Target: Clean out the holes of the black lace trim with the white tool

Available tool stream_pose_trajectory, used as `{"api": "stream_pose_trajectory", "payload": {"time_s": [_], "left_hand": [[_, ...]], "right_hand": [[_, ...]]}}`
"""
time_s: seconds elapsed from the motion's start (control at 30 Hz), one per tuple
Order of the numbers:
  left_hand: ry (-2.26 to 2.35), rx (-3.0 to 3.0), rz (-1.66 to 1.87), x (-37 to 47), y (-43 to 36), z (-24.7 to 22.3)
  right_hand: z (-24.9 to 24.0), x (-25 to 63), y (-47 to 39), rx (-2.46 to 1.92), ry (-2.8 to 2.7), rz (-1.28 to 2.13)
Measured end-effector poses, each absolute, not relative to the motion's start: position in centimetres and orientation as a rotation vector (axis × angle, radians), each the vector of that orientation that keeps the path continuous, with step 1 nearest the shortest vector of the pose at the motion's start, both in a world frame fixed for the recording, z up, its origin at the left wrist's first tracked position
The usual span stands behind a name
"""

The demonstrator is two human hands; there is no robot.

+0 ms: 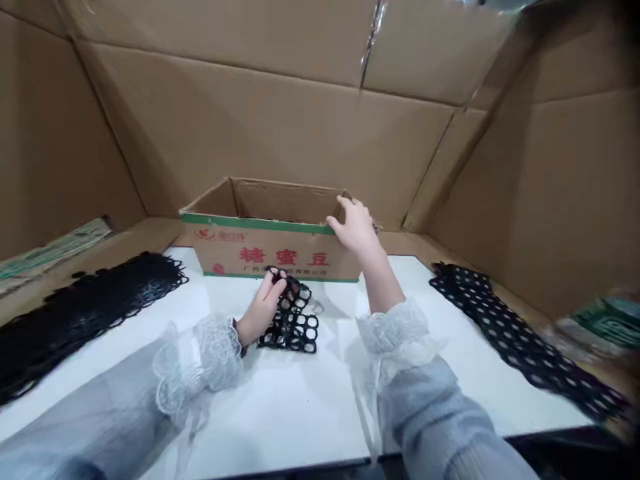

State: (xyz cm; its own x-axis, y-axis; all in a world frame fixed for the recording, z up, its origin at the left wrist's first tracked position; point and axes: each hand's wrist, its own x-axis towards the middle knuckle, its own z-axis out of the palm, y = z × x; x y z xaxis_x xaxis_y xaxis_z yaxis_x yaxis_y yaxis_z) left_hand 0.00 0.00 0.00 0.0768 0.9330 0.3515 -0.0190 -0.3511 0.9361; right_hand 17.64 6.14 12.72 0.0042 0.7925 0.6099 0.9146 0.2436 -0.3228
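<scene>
My left hand [262, 307] is closed on a black mesh piece with round holes [295, 327]. The piece hangs partly folded from the fingers, its lower part at the white tabletop. A cardboard box with a green-edged front and red printed characters [225, 257] stands just beyond it, its top uncovered. Over the box's right front corner lies my right hand [355, 225], thumb and fingers spread at the rim, nothing visible between them. What lies deep inside the box is mostly hidden by its front wall.
A long pile of black mesh [85, 313] lies on the left of the white table [300, 420]. More black holed mesh strips [520, 340] lie on the right. Tall cardboard walls [280, 120] enclose the back and sides. Green-and-white bundles [607, 323] sit blurred at far right.
</scene>
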Motion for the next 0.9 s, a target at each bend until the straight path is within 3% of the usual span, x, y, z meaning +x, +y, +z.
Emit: {"api": "stream_pose_trajectory", "payload": {"time_s": [0.13,0.33,0.73,0.9], "left_hand": [[0.97,1.449,1.383,0.1,-0.1,0.1],[0.906,1.452,1.417,0.1,-0.1,0.3],[0.943,1.597,1.461,0.0,-0.2,0.6],[0.964,1.433,1.408,0.0,0.3,0.3]], "right_hand": [[14.3,16.4,3.9,-1.261,-1.949,-0.135],[13.0,14.5,3.2,-1.16,-2.65,0.599],[12.2,15.3,5.1,-1.003,-2.701,0.704],[14.3,17.0,4.9,-0.942,-1.996,0.198]]}}
